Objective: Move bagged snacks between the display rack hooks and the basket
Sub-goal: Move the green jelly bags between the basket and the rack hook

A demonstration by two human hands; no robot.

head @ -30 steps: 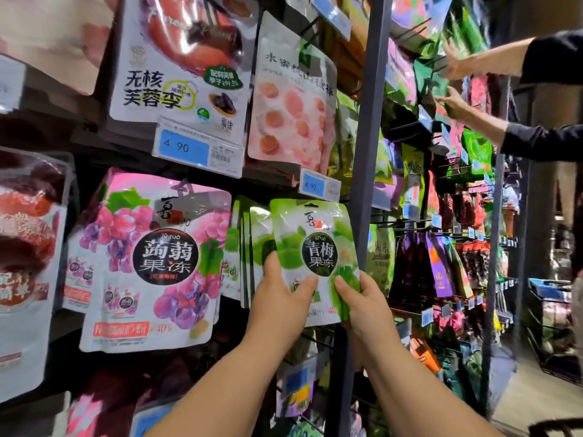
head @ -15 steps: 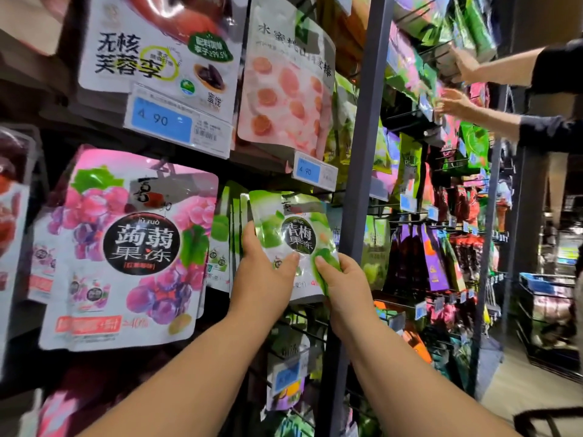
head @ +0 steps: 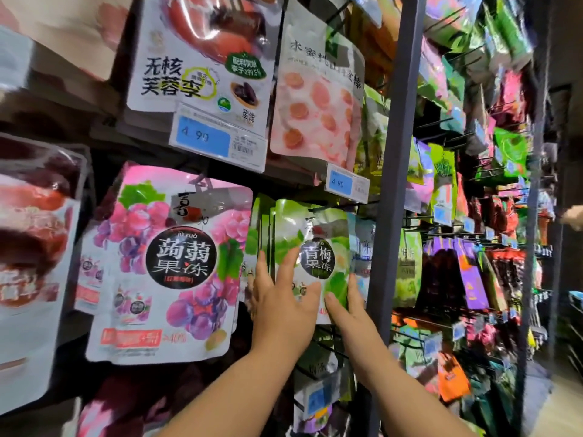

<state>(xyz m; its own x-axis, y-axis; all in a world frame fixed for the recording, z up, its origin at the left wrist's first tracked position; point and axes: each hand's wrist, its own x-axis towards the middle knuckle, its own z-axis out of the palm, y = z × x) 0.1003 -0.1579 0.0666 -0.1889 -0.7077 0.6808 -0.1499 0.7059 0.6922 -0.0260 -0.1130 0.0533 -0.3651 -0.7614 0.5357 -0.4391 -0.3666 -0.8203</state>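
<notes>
Half a second ago both hands pinched the green bag [head: 315, 225] by its bottom corners and it hung tilted; now it sits flat at the front of the row of like bags on the rack, its top at the hook [head: 328, 205], just right of the big grape bag [head: 176, 263] and left of the grey post [head: 394, 184]. The left hand [head: 280, 307] has let go: its fingers are straight and spread wide, pressing the bag's lower front. The right hand [head: 350, 313] is at the lower right corner, thumb on the front and one finger up along the right edge; whether it still pinches the bag I cannot tell. Both forearms reach up from the near side
</notes>
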